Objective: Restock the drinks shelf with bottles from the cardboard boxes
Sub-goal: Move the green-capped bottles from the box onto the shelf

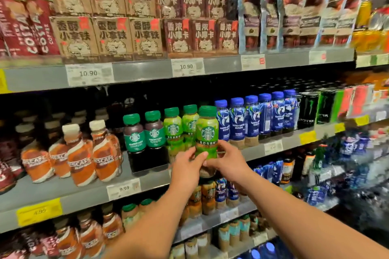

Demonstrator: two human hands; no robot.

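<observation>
both hands are holding the green bottle (207, 134) upright by its lower half: the left hand (186, 167) is curling thumb and fingers round its left side and the right hand (230, 160) is pinching it from the right, so the bottle is sitting between them with its cap rising above the fingers. it is looking like a small, full plastic bottle, stiff and fairly light, with a glossy sleeve that is likely a bit slippery, so gripping low round the body seems right. it is hovering at the front lip of the shelf (88, 195), with matching green bottles (173, 130) just beyond the left hand and blue bottles (237, 119) beyond the right hand
</observation>
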